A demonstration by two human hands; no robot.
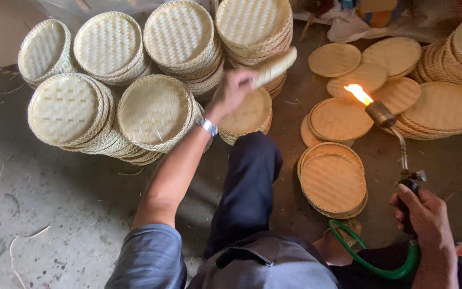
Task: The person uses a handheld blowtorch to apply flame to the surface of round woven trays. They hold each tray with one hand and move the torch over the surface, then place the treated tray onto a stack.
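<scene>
**Torch lit, tray lifted off the pale stacks**

While pale woven bamboo trays (pixel 65 109) lean in rows of stacks across the concrete floor (pixel 54 214) at the left, the browner round trays (pixel 333 183) lie flat in low piles at the right. Between the two groups the person's dark trouser leg (pixel 249 182) stretches out.

His left hand (pixel 232 91), a watch (pixel 207 126) at the wrist, is raised over the pale stacks with its fingers clamped on the edge of one pale tray (pixel 275 66), seen nearly edge-on and clear of the piles. His right hand (pixel 422 211) is wrapped tight round the grip of a gas torch (pixel 397 139), a green hose (pixel 372 262) looping from its base; the flame (pixel 358 93) burns over the brown piles.

I'd judge this the fetching step: the tray and the flame are well apart, so bringing them together calls for a steady swing across.
</scene>
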